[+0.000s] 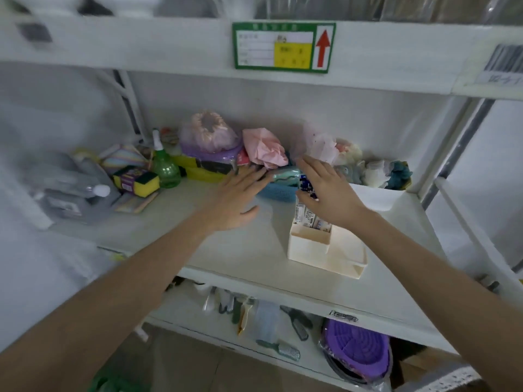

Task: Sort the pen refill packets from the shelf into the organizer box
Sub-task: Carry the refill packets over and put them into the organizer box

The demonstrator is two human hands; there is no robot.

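Packets [307, 215] stand in organizer box [325, 250] (cream), right hand [325, 190] pinching them, left hand [240, 193] spread.

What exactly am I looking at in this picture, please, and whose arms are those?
There is no machine here: the one picture comes from a camera worn on a person's head, looking down at their own bare arms. They face white shelving. On the middle shelf stands a cream organizer box with refill packets upright in its tall compartment. The right hand rests on those packets, though whether its grip is closed is hidden. The left hand is open, flat and empty, reaching toward clutter at the back: a green spray bottle, a yellow sponge and pink paper. The image is somewhat blurred.
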